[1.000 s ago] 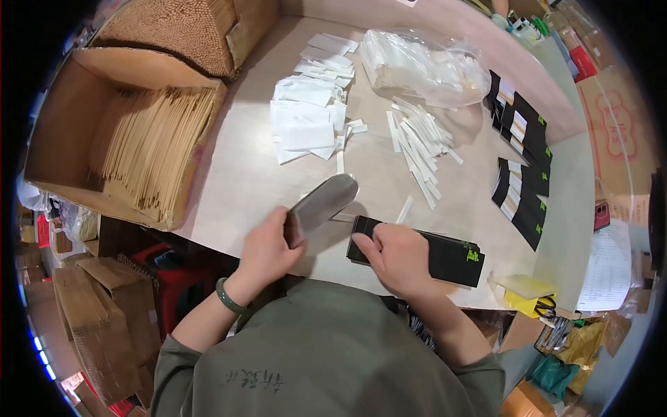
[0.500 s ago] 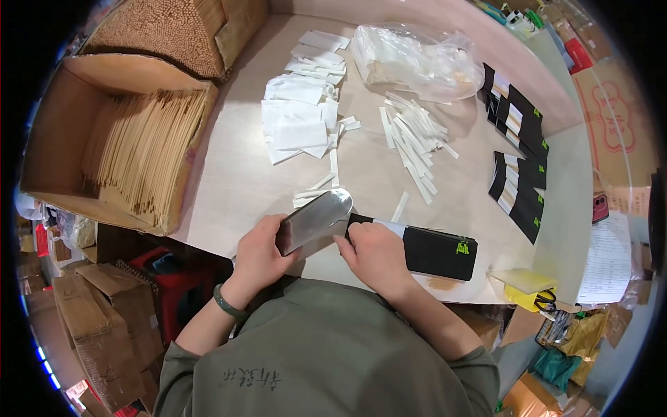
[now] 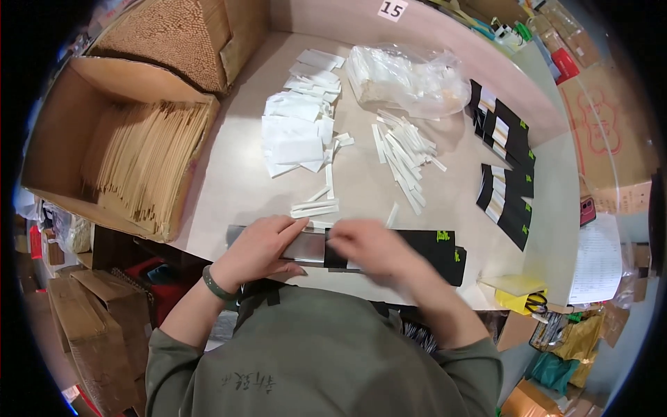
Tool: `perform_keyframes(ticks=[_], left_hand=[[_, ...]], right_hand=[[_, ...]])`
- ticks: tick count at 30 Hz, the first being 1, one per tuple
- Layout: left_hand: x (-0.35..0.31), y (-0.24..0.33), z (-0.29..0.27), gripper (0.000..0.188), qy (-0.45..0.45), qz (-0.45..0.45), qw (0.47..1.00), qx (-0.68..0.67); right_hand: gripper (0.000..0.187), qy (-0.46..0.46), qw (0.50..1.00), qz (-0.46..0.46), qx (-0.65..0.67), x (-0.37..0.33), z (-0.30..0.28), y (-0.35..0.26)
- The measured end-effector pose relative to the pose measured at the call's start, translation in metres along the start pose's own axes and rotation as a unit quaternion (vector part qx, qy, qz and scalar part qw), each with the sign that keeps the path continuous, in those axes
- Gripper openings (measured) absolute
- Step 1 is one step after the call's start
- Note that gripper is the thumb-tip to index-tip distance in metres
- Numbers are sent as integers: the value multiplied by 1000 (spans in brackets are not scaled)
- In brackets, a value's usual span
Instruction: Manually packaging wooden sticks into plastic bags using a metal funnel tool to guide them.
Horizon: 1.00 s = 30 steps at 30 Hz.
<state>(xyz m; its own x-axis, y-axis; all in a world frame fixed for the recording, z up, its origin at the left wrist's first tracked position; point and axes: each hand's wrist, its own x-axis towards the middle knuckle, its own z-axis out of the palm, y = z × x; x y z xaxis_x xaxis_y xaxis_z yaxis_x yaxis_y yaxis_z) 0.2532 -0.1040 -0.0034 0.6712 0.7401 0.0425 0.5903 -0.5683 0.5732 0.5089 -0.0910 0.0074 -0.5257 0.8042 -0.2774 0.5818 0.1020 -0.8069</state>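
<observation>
- A long, flat silvery sleeve (image 3: 306,247) is laid on the near edge of the bench (image 3: 236,187), with its long axis running left to right, parallel to that edge.
- Its left end points toward the open cardboard box; its right end meets a black packet (image 3: 431,250), which lies in the same line and carries small green marks near its far right end.
- The left hand (image 3: 257,250) is pressed flat over the left part of the silvery sleeve, fingers spread and pointing right; a green bangle (image 3: 217,285) is worn on that wrist.
- The right hand (image 3: 368,250) is blurred; it is laid over the junction of sleeve and black packet, and whether anything is pinched by it cannot be told.
- Just beyond the hands, a few white paper-wrapped sticks (image 3: 314,207) are lying loose, mostly crosswise.
- Farther back, a larger scatter of white sticks (image 3: 403,156) is fanned out, beside a heap of white paper sachets (image 3: 299,132) and a clear plastic bag (image 3: 410,80) of pale contents.
- Black packets with white and tan bands (image 3: 504,187) are stacked in rows along the right of the bench.
- The bench top is pale beige and smooth.
- At the left, an open cardboard box (image 3: 62,125) is filled with thin wooden sticks (image 3: 146,167).
- More cartons, a yellow pad (image 3: 517,292) and papers are crowded around the bench.
</observation>
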Motion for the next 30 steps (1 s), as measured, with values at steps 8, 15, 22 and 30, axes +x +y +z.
perform_keyframes(ticks=[8, 15, 22, 30], left_hand=[[-78, -103, -74, 40, 346, -345, 860, 143], [-120, -147, -89, 26, 244, -430, 861, 124], [-133, -156, -79, 28, 227, -417, 875, 90], [-124, -154, -84, 19, 357, -376, 842, 151]], right_hand=[[11, 104, 942, -23, -317, -7, -82, 85], [5, 278, 868, -304, -279, 114, -28, 7], [4, 271, 867, -246, -338, 110, -9, 3], [8, -6, 976, -109, -188, 44, 35, -16]])
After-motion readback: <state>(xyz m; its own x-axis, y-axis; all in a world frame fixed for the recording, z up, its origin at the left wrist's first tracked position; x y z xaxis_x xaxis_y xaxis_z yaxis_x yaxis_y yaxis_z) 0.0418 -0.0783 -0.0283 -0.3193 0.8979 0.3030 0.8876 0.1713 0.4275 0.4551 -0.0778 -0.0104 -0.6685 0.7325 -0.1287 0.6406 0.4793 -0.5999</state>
